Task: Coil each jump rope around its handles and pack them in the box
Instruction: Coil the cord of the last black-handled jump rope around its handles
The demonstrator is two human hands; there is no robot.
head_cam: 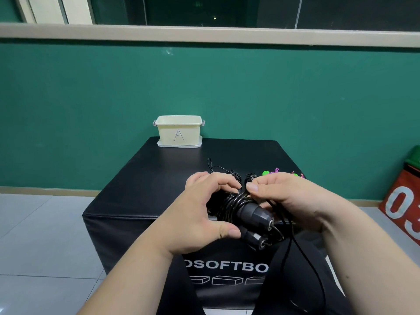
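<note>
Cream box [178, 130], marked "A", stands at far-left corner of the black worktop [147, 178], approx 11 o'clock from the hands, well apart from them. It sits on a clear lid [179, 145], open top. View angle too low to see inside, so contents: can't tell.

Black jump rope [229, 203] is held above the near edge of the worktop, centre of view. Cord is wound in several turns round its two handles [252, 212], which lie side by side w/ end caps pointing to 5 o'clock. Left hand [200, 212] wraps the coil from 9 o'clock, fingers curled over the top, thumb pressing near the lower handle. Right hand [288, 196] at 3 o'clock pinches the cord btwn thumb and fingers just at the coil. Loose cord [293, 246] hangs down toward 6 o'clock.

Behind the hands, at 12 o'clock, a second black rope [218, 169] lies on the worktop, partly hidden by the fingers. At 1 o'clock a green-and-pink rope [272, 172] shows just past the right hand, mostly covered by it.

Red box [402, 205] w/ "03" stands on the floor at 3 o'clock, against the green wall [91, 110].
</note>
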